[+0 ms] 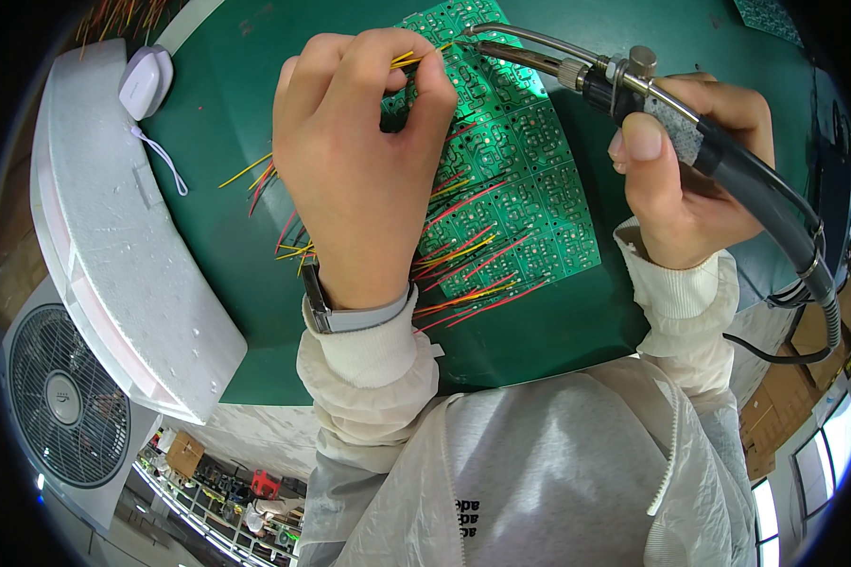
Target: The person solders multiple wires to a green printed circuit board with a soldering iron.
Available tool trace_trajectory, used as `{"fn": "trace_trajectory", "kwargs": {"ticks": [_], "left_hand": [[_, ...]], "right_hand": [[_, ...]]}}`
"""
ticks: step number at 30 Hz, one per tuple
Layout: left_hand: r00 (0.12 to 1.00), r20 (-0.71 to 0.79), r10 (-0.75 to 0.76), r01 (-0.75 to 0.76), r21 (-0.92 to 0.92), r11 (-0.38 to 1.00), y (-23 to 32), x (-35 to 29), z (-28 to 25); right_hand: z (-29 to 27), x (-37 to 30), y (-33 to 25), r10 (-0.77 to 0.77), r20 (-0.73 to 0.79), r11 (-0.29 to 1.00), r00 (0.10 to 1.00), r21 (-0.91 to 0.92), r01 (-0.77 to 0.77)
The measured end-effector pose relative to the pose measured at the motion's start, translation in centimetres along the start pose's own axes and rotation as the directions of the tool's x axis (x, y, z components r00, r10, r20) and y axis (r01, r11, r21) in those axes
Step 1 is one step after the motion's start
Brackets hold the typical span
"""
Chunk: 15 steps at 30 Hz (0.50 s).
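A green circuit board panel [541, 156], divided into many small boards, lies on the green mat. My left hand [355, 180] is over the panel's left side, thumb and forefinger pinched on a yellow wire [405, 60] whose end reaches the board's surface. My right hand [695, 184] grips a soldering iron [591, 77] with a thin metal tube running along it. The iron's tip is close to the wire's end; whether they touch I cannot tell. Rows of red, yellow and black wires [463, 248] stick out from the panel, partly hidden beneath my left hand.
A long white foam block [109, 217] borders the mat [255, 364] on the left, with a small white case [146, 81] and its strap beside it. A fan [66, 397] stands beyond the block. The iron's black cable [827, 312] hangs at the right. More wires [123, 19] lie at upper left.
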<state>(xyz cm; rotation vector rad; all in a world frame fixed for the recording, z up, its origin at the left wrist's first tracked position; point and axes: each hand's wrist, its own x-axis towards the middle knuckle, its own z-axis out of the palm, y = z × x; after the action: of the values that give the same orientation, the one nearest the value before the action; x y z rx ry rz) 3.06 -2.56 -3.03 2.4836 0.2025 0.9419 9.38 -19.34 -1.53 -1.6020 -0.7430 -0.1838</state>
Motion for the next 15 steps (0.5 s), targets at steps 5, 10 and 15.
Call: {"fn": "trace_trajectory", "kwargs": {"ticks": [5, 10, 15], "left_hand": [[1.0, 0.0, -0.007, 0.007, -0.014, 1.0, 0.0, -0.1, 0.0], [1.0, 0.004, -0.016, 0.016, -0.004, 1.0, 0.1, 0.0, -0.2], [1.0, -0.006, -0.02, 0.02, 0.007, 1.0, 0.2, -0.1, -0.1]], "right_hand": [[0.2, -0.2, 0.1, 0.042, -0.054, 0.999, 0.998, 0.002, -0.042], [-0.5, -0.1, 0.4, -0.072, -0.128, 0.997, 0.989, 0.006, 0.074], [-0.5, -0.3, 0.7, -0.07, -0.106, 0.997, 0.992, -0.025, 0.067]]}}
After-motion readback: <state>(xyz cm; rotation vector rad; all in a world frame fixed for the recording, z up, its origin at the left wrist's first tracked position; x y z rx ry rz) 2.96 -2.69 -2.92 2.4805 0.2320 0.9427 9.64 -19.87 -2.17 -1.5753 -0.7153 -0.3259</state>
